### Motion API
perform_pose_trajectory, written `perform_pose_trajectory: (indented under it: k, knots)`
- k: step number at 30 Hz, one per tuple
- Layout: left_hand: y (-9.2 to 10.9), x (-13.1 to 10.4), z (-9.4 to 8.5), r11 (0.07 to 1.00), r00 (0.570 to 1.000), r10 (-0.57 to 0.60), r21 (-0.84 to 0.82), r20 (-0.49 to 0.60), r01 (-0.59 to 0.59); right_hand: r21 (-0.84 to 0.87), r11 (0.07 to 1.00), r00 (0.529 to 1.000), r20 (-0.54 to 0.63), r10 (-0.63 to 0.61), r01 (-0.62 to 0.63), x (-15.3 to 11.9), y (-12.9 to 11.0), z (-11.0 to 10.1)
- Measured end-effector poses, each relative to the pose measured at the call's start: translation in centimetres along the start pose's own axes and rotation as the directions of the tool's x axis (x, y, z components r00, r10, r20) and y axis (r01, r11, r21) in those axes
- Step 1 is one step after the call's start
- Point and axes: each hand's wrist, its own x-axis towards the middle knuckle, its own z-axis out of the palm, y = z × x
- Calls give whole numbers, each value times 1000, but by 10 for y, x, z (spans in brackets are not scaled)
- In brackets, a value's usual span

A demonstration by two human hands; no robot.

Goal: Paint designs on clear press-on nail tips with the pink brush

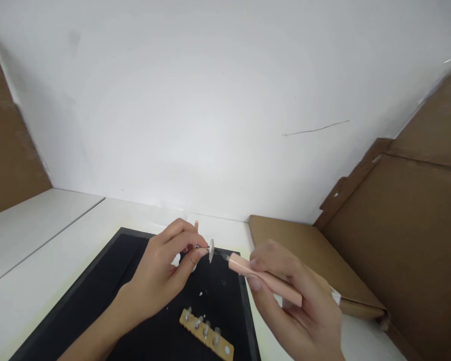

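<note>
1. My left hand (161,278) comes up from the lower edge with the wrist bent, thumb and forefinger pinched together on a small clear nail tip (211,249) on a thin stick; the other fingers curl loosely behind.
2. My right hand (296,306) reaches in from the lower right, fingers pressed together around a pale pink brush pen (265,280), held like a pencil and slanting up-left. Its fine point meets the nail tip just beyond my left fingertips.
3. I cannot make out what the stick under my left fingers is made of, and a small white round thing (177,259) behind that hand is mostly covered by it. A second pinkish stick (196,225) pokes up above the knuckles; its lower end is hidden.
4. My right wrist and the butt of the pen are cut off or hidden by the palm. My left forearm runs out of the lower edge.
5. Below my left fingers lies a wooden holder strip (206,333) with a row of sockets; several hold short pegs with clear tips, though I cannot count them surely.
6. Everything rests on a black mat (97,291), with tiny white specks between my fingers and the strip.
7. The mat sits on a white table (41,225). Past my right hand lie flat cardboard sheets (379,240), leaning toward a white wall (210,100).
</note>
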Motion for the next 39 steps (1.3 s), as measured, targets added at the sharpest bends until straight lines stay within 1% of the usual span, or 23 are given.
perform_pose_trajectory:
  k: [3,6,10,12,16,17,19,23,28,30,32,35,37,39]
  knots:
    - [1,-2,0,1000,1000,-4,-5,-5,4,-34,999,1000,-4,10,-10,0,0,1]
    - [2,0,1,1000,1000,-1,-8,-7,1,-24,1000,999,53,-7,8,3,0,0]
    - [1,4,3,1000,1000,8,-19,-12,-8,40,998,990,135,-49,44,7,-2,-1]
    - [0,4,3,1000,1000,9,-18,-11,-9,50,998,991,123,-44,38,6,-2,-1]
    - [0,1,2,1000,1000,14,-10,-4,-14,9,999,999,0,-34,34,0,0,2]
    - [0,0,2,1000,1000,17,-7,-3,-17,-7,1000,999,-12,-31,31,-1,1,2]
    - [1,0,1,1000,1000,25,3,-4,-25,-30,999,1000,4,-20,20,-2,1,2]
    - [3,2,2,999,999,38,11,-7,-38,-17,999,996,84,-32,34,2,0,1]
    - [4,6,2,999,999,47,16,-6,-46,7,999,992,119,-41,40,7,-2,0]
    - [3,6,2,999,999,48,20,-8,-47,34,998,994,100,-50,47,6,-1,1]
    - [3,4,1,999,999,48,25,-11,-47,60,997,997,57,-51,48,3,0,1]
    - [3,2,1,998,999,53,36,-12,-53,41,999,1000,3,-22,22,-1,1,2]
    - [4,1,1,998,999,51,45,-9,-51,10,1000,1000,11,1,-2,-2,1,2]
    - [5,1,1,998,999,52,48,-13,-51,-8,1000,999,43,9,-9,-2,0,1]
